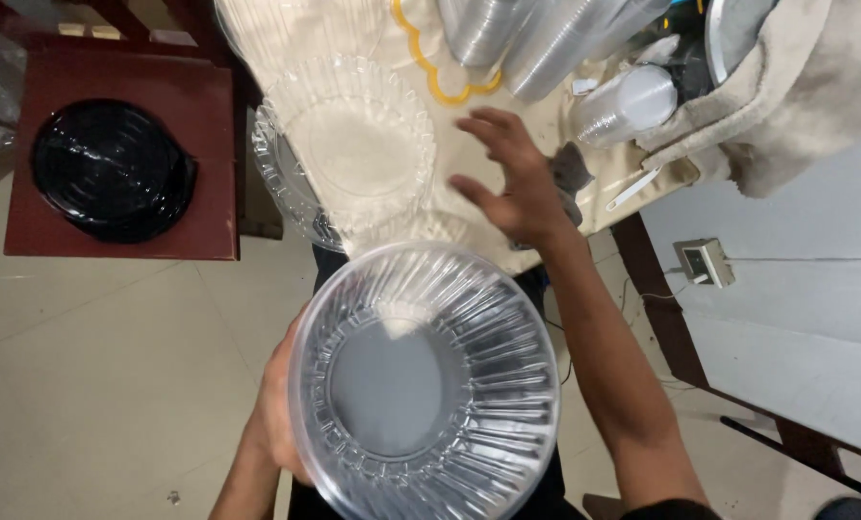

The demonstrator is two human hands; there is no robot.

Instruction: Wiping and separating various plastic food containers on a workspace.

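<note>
Left hand (281,409) grips clear ribbed bowl (425,380) near, low in view. Right hand (512,183), grip wide open and empty, hovers over far bench (546,207) beside clear lid (353,144); closing on lid needs rim pinch.

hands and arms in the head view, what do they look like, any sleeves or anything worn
Both forearms are bare, with no gloves, watch or rings visible. The right hand shows fully, its fingers bare; a dark sleeve edge shows near the elbow at the bottom of the frame. The left hand is mostly hidden behind a clear ribbed plastic bowl, and no sleeve shows on that arm.
</note>
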